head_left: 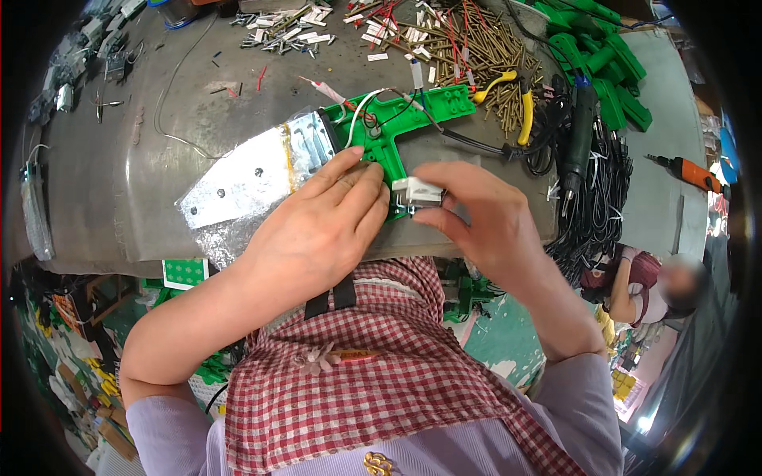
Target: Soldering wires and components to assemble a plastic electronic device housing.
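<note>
My left hand point(321, 214) lies palm down with its fingers stretched out over the green plastic housing point(385, 155) and the near edge of a silvery metal plate point(242, 170). Its thumb is hidden. Between the thumb and fingers of my right hand point(484, 202), slightly blurred, is a small white block-shaped part point(418, 193), close to the housing's near end. Wires run through the open housing, and a black cord point(476, 141) leads off to the right. Clear film wraps part of the plate.
Brass rods point(496, 59) and white sleeves point(305, 36) lie in heaps at the back. Right of them are yellow-handled pliers point(525, 111), a dark power screwdriver point(581, 135), bundled black cords point(595, 198) and green housings point(607, 67). Another person point(635, 289) is at far right.
</note>
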`<control>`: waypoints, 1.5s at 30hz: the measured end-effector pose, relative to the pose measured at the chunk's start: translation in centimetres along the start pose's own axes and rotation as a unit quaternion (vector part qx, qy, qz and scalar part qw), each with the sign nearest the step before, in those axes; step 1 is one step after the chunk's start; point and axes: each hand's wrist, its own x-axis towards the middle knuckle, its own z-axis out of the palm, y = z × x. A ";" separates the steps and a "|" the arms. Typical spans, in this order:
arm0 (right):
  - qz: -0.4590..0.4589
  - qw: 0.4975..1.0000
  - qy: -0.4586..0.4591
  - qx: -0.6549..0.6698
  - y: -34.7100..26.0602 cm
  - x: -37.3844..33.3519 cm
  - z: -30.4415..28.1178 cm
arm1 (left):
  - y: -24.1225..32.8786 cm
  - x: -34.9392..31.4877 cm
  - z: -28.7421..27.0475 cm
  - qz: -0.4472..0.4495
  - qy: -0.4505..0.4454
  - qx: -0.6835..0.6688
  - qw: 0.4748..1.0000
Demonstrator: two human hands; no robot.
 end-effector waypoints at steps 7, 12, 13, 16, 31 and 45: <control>-0.078 0.982 -0.090 0.149 0.6 2.9 -0.7 | -1.4 -0.9 0.1 0.016 0.201 -0.095 0.975; 0.019 0.966 -0.217 0.137 0.8 4.3 -0.3 | -1.9 -2.3 -0.5 -0.227 0.134 -0.009 0.965; 0.019 0.969 -0.206 0.137 1.0 4.7 -0.2 | -1.9 -2.4 -0.5 -0.218 0.141 -0.007 0.966; -0.080 0.967 -0.218 0.107 1.6 4.8 0.6 | -2.1 -2.3 -0.4 -0.217 0.108 0.000 0.970; -0.044 0.997 0.057 0.007 1.7 0.3 5.2 | -3.5 -2.9 -2.0 -0.200 0.057 -0.102 0.973; -0.062 0.993 0.006 0.096 0.5 0.5 3.5 | -6.7 -5.5 -8.2 -0.254 0.157 0.032 0.954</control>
